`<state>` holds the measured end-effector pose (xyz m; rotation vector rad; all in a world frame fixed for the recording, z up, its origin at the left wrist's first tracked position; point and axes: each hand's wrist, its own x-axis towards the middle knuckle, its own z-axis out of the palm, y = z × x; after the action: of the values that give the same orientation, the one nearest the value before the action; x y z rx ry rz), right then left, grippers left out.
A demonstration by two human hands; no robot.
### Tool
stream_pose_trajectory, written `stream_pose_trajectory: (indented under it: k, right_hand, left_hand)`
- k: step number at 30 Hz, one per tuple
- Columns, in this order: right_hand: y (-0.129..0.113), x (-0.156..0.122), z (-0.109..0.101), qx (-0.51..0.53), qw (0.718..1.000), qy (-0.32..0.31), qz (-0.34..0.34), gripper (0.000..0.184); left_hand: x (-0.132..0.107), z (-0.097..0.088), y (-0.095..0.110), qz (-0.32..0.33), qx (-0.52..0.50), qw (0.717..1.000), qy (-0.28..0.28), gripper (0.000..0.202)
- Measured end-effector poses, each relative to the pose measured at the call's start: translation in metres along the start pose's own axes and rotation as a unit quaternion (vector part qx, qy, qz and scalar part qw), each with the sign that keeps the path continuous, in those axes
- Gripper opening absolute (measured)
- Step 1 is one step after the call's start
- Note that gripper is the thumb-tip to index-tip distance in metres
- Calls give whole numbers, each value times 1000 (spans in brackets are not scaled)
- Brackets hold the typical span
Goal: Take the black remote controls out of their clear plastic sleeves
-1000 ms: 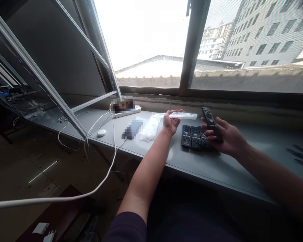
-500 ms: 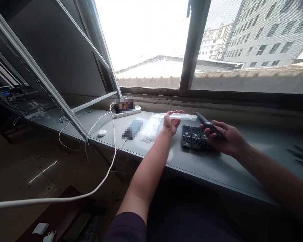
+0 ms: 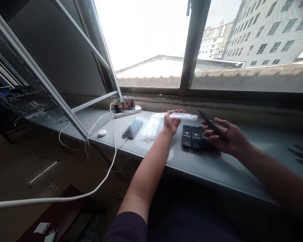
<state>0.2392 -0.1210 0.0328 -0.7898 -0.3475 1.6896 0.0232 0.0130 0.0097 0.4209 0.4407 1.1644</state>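
A clear plastic bag (image 3: pixel 189 116) lies across my left hand (image 3: pixel 171 123), which is palm up with its fingers curled round the bag. My right hand (image 3: pixel 229 138) grips a black remote control (image 3: pixel 210 123) by its lower part, tilted with its far end up and to the left, just right of the bag's end and apart from it. Below it on the table, several black remote controls (image 3: pixel 187 136) lie side by side, buttons up, the right ones partly hidden by my right hand. More clear plastic bags (image 3: pixel 150 129) lie flat to the left of my left hand.
On the grey table (image 3: pixel 181 161) are a blurred-out device (image 3: pixel 133 129) with a cable, a round white object (image 3: pixel 102 133) and a white power strip (image 3: pixel 128 113). A white cable (image 3: pixel 101 188) hangs over the front edge. Dark items (image 3: pixel 301 155) lie at the right. A metal frame (image 3: pixel 40 79) slants at left.
The remote control in my right hand has turned about its length and its far end has shifted slightly right, away from the bag. My left hand and the bag stay nearly still.
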Motion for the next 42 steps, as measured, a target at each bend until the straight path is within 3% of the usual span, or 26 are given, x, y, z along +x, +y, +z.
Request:
stream_pose_trajectory:
  k: [3, 9, 19, 29, 42]
  right_hand:
    - [0, 1, -3, -11, 1000, 14, 2, 31]
    - [-1, 3, -8, -14, 999, -41, 2, 32]
    - [3, 2, -4, -1, 999, -29, 22, 31]
    - [1, -2, -1, -43, 999, -26, -9, 24]
    - [0, -5, 4, 18, 1000, -22, -4, 31]
  left_hand:
    - [0, 0, 0, -1, 1, 1000, 0, 22]
    - [2, -2, -1, -5, -17, 1000, -4, 26]
    - [1, -1, -1, -5, -16, 1000, 3, 28]
    - [3, -3, -2, 0, -15, 1000, -2, 28]
    - [4, -4, -1, -4, -8, 1000, -6, 24]
